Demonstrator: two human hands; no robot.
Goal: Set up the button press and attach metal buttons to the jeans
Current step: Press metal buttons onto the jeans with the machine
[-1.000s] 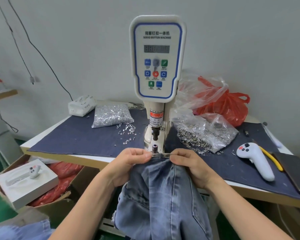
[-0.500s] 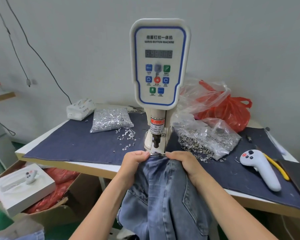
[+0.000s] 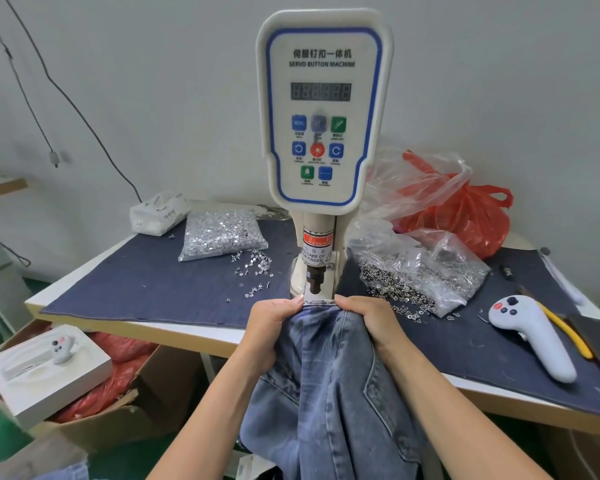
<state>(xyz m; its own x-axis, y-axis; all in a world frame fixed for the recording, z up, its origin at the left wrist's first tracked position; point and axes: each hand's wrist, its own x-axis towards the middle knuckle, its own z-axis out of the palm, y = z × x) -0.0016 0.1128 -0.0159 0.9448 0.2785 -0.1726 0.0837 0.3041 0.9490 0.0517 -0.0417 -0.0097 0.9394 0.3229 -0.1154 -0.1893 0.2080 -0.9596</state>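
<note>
The jeans [image 3: 329,375] waistband is pinched taut between the curled fingers of the left hand [image 3: 274,317] and right hand [image 3: 364,315], its edge just beyond them under the button press [image 3: 321,133] punch [image 3: 314,277], presumably for accurate button placement.

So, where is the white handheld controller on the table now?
In the head view, the white controller lies on the dark cloth at the table's right side, beside the yellow-handled tool, right of the bag of metal buttons.
</note>
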